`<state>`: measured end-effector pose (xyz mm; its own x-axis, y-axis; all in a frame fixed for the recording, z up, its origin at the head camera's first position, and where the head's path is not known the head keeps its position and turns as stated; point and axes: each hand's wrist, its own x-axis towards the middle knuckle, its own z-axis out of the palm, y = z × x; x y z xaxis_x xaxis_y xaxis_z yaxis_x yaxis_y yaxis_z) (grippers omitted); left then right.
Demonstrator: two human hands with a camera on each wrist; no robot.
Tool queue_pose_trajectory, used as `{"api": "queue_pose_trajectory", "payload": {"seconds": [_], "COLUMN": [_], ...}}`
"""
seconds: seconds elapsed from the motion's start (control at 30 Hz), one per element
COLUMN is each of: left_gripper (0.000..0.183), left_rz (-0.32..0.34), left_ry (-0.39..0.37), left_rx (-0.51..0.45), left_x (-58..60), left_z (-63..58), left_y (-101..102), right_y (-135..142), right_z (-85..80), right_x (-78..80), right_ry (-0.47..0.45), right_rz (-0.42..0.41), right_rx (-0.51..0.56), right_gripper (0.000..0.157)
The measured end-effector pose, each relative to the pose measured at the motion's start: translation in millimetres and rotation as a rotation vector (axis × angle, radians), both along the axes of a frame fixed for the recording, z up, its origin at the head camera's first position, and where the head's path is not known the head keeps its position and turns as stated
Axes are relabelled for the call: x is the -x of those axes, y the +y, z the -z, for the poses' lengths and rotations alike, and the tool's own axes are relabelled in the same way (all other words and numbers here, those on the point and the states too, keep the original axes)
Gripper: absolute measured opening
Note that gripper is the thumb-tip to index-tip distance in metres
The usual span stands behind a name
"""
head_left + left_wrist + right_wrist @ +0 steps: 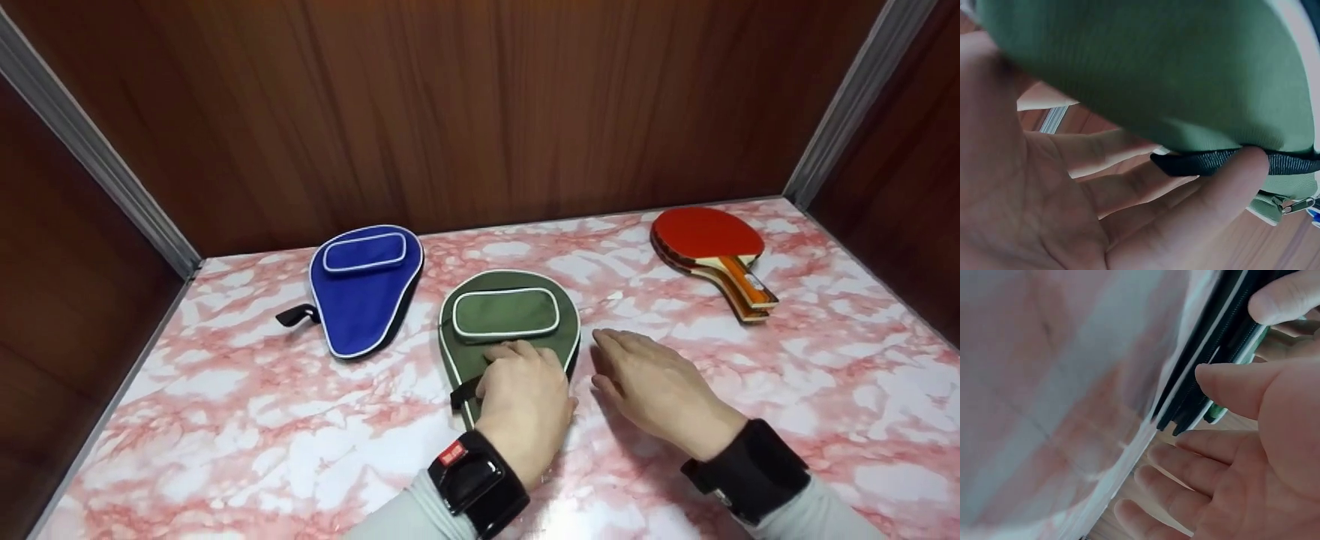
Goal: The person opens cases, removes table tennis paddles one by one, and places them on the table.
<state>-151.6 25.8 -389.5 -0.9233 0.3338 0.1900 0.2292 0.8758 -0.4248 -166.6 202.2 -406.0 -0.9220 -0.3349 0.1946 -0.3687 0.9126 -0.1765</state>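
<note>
A green table tennis paddle case (471, 358) with white piping and a pocket lies at the middle of the table. My left hand (525, 397) rests across its narrower lower half, with loosely bent fingers over the fabric. In the left wrist view, a fingertip touches the black strap (1213, 163) at the case's side. The left thumb (1283, 304) lies along the zippered edge in the right wrist view. My right hand (664, 382) hovers just right of the case, fingers extended and spread, holding nothing. Part of the case is hidden under my left hand.
Back left lies a blue paddle case (360, 304) with a black strap (297, 315) sticking out. Stacked table tennis paddles (709, 232), a red face on top, lie at the back right. Wooden panels (487, 112) enclose the marbled pink-white table (300, 442).
</note>
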Motion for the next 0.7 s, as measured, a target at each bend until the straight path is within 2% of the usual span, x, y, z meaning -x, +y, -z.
{"api": "queue_pose_trajectory", "payload": {"seconds": [0.17,0.37,0.47,0.7], "left_gripper": [0.028,0.022,0.019,0.011], "left_rz": [-0.057,-0.063,-0.026,0.122], "left_ry": [0.078,0.193,0.238,0.289], "left_rx": [0.027,0.023,-0.012,-0.204], "left_x": [1.0,5.1,6.9,12.3], "left_z": [5.7,11.2,12.5,11.7], "left_y": [11,11,8,-5], "right_y": [3,3,3,2], "right_z": [-1.9,-2.5,-3.2,-2.4], "right_x": [2.6,2.8,2.4,-0.9], "right_ry": [-0.014,0.013,0.011,0.009], "right_rz": [0.001,-0.009,-0.008,-0.015], "right_rx": [-0.004,-0.001,0.0,0.017], "right_gripper": [0.062,0.062,0.062,0.062]}}
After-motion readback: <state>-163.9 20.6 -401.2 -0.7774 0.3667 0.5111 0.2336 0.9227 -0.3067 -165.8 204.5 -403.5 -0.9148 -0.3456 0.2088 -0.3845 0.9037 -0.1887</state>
